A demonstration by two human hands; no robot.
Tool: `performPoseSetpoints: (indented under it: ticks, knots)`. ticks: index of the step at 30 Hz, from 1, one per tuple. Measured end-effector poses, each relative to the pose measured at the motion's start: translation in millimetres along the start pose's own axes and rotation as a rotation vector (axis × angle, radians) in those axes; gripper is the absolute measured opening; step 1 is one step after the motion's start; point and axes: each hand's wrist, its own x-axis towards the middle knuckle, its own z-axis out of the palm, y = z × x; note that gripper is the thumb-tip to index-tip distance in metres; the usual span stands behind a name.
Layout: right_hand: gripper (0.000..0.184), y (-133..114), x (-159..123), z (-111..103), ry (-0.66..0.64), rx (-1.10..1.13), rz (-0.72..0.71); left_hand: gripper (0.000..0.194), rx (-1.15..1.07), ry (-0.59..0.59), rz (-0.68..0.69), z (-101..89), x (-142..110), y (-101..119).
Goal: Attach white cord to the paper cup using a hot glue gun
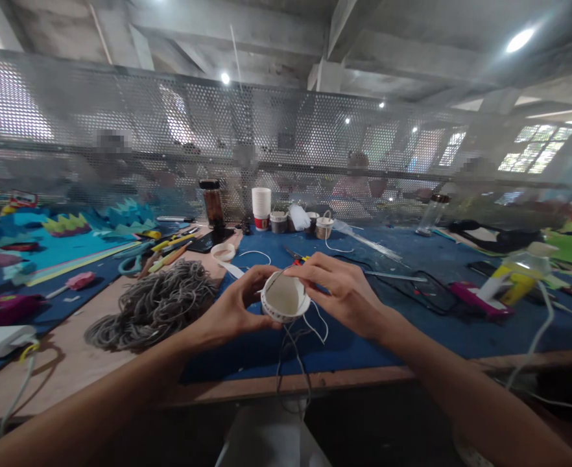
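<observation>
A small white paper cup [285, 302] is tipped so that I look into its mouth. My left hand [244, 301] grips it from the left, thumb low on the wall and fingers behind the rim. At the rim's far right side, the fingers of my right hand [339, 288] pinch a thin grey cord. More grey cord [294, 357] dangles in loops below the cup, past the table's front edge. Just behind the hands lie pliers [301, 258] with red and yellow handles, partly covered by my fingers. A heap of grey cord [154, 305] rests left of my left hand.
A roll of white tape [224, 253] and a phone [211, 240] lie behind the heap. Stacked paper cups [261, 207], a dark jar [211, 203] and cord-wrapped cups [323, 227] stand at the back. To the right are a purple glue gun [480, 301] and black cable. A perforated metal screen [286, 143] stands behind.
</observation>
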Motion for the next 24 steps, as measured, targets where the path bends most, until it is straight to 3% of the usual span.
performPoseSetpoints:
  ticks: [12,24]
  knots:
    - [0.029,1.2,2.0,-1.2,-0.012,0.001,-0.04,0.068,-0.014,-0.01,0.022,0.1,0.1,1.8]
    - [0.027,0.1,0.8,-2.1,0.021,0.064,0.016,0.072,-0.011,0.019,0.014,-0.9,1.4,-1.9]
